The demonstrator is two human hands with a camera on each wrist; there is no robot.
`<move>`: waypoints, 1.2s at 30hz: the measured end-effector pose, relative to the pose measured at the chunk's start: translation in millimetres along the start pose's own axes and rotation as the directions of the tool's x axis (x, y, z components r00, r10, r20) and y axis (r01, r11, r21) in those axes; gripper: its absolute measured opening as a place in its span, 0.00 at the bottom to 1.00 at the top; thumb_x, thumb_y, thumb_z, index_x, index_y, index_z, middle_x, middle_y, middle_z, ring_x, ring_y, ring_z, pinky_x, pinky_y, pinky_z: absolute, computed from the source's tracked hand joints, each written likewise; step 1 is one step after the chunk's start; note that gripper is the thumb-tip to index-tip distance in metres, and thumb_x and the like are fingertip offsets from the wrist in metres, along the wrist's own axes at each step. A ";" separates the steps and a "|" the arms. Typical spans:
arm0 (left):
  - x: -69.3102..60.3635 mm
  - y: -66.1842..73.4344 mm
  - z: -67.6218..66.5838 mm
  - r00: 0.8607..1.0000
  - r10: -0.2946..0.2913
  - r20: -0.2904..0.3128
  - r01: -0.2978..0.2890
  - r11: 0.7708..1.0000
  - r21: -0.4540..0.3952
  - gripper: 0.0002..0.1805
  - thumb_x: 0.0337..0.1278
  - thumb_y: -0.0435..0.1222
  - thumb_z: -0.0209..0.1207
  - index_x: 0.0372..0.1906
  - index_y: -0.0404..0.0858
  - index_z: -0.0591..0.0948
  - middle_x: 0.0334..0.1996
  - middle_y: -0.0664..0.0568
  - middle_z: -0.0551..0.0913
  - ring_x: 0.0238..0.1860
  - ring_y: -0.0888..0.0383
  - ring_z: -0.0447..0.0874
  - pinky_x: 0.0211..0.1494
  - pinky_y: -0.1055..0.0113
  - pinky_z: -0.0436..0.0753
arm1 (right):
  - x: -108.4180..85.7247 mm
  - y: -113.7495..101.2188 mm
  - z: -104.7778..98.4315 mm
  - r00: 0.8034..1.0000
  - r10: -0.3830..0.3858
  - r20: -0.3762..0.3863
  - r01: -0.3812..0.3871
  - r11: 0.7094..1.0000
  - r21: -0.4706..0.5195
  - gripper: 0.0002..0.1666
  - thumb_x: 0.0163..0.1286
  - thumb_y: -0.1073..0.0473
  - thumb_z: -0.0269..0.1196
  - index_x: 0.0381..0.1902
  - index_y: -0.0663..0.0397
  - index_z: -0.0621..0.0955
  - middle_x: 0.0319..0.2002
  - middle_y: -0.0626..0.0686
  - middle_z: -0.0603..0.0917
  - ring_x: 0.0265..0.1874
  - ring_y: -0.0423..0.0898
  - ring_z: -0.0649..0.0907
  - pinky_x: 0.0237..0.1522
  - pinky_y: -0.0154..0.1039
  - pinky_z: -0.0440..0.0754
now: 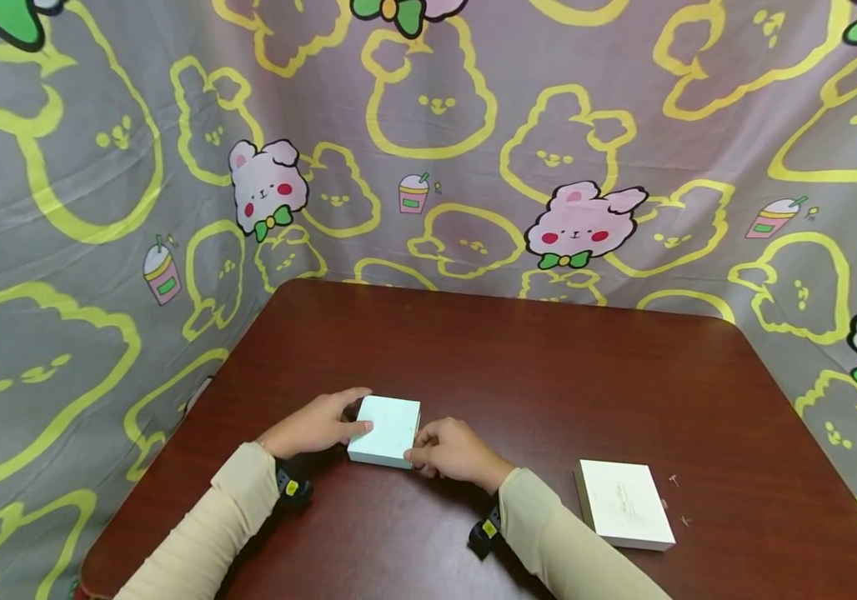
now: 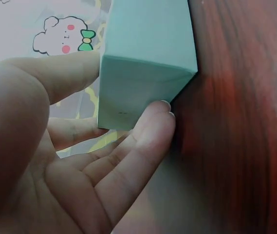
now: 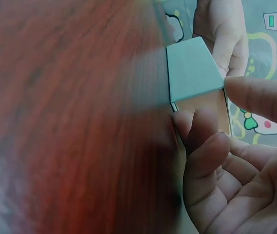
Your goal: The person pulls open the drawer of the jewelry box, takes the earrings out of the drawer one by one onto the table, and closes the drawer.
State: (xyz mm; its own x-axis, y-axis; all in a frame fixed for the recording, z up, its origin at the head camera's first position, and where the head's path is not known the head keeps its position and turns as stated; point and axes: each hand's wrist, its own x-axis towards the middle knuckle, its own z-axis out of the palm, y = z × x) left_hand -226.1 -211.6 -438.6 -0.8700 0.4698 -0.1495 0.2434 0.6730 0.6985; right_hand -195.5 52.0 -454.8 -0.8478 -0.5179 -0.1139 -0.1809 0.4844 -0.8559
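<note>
One pale-green box (image 1: 387,427) betw. my L hand (image 1: 325,422) and R hand (image 1: 454,450), L of ctr of desk (image 1: 511,358). L: half-curled, thumb on top, gripping L side. R: curled tighter, holding R end. White box (image 1: 627,504) well apart, to R.

A box (image 1: 387,423) is at your 12 o'clock, with your left hand (image 1: 327,423) touching its 9 o'clock side and your right hand (image 1: 454,450) its 4 o'clock corner. A second box (image 1: 626,504) lies on the table (image 1: 488,358) at your 2 o'clock; two scraps (image 1: 674,481) lie just beside it, at its 3 o'clock. Behind the table hangs a curtain (image 1: 473,187).
</note>
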 end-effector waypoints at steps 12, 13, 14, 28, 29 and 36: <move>-12.8 6.9 5.9 1.000 0.010 0.000 -0.010 0.999 0.034 0.36 0.62 0.48 0.63 0.69 0.34 0.67 0.45 0.50 0.78 0.30 0.60 0.78 0.36 0.63 0.78 | -10.4 -1.4 4.6 1.000 0.003 0.026 -0.003 1.000 0.002 0.12 0.62 0.51 0.69 0.24 0.49 0.83 0.18 0.49 0.83 0.16 0.44 0.81 0.17 0.36 0.74; -14.0 7.3 6.0 1.000 0.012 0.001 -0.012 0.999 0.035 0.36 0.62 0.48 0.63 0.68 0.35 0.67 0.45 0.51 0.78 0.30 0.60 0.78 0.36 0.62 0.78 | -11.5 -1.8 4.9 1.000 0.000 0.027 -0.001 1.000 0.007 0.12 0.62 0.51 0.69 0.24 0.49 0.83 0.18 0.49 0.83 0.16 0.43 0.81 0.17 0.36 0.74; -15.0 7.6 6.3 1.000 0.016 0.000 -0.016 0.999 0.036 0.35 0.62 0.48 0.63 0.68 0.34 0.67 0.44 0.51 0.78 0.30 0.60 0.78 0.36 0.62 0.77 | -12.3 -1.9 5.3 1.000 -0.001 0.028 0.000 1.000 0.007 0.12 0.62 0.51 0.69 0.24 0.49 0.83 0.19 0.49 0.83 0.16 0.43 0.81 0.17 0.36 0.74; -23.0 9.6 11.5 0.999 0.047 0.015 -0.048 0.998 0.041 0.35 0.63 0.50 0.62 0.67 0.34 0.67 0.40 0.53 0.78 0.32 0.60 0.77 0.35 0.61 0.77 | -22.2 0.0 7.5 0.999 -0.013 0.042 0.013 1.000 -0.001 0.12 0.62 0.51 0.69 0.23 0.48 0.82 0.18 0.47 0.83 0.16 0.43 0.82 0.17 0.35 0.74; -23.3 10.0 11.7 0.999 0.048 0.018 -0.049 0.998 0.036 0.36 0.63 0.51 0.62 0.67 0.34 0.67 0.40 0.53 0.77 0.32 0.60 0.77 0.35 0.61 0.77 | -22.7 -0.1 7.1 0.999 -0.013 0.042 0.013 1.000 -0.007 0.12 0.62 0.50 0.69 0.23 0.48 0.82 0.18 0.47 0.83 0.16 0.43 0.82 0.17 0.35 0.74; -24.6 12.7 13.7 0.998 0.062 0.027 -0.062 0.998 0.022 0.35 0.63 0.50 0.62 0.66 0.34 0.68 0.37 0.53 0.77 0.29 0.60 0.77 0.32 0.62 0.78 | -28.1 -2.9 4.5 0.999 -0.003 0.050 0.004 1.000 -0.023 0.12 0.61 0.49 0.69 0.24 0.48 0.82 0.19 0.45 0.83 0.16 0.43 0.81 0.17 0.34 0.72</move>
State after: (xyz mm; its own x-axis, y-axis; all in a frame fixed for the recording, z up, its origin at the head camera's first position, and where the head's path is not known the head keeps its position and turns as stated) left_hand -195.8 -206.7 -435.6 -0.8413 0.5258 -0.1251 0.3066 0.6549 0.6908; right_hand -169.0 62.0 -451.4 -0.8213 -0.5539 -0.1363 -0.1960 0.4985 -0.8444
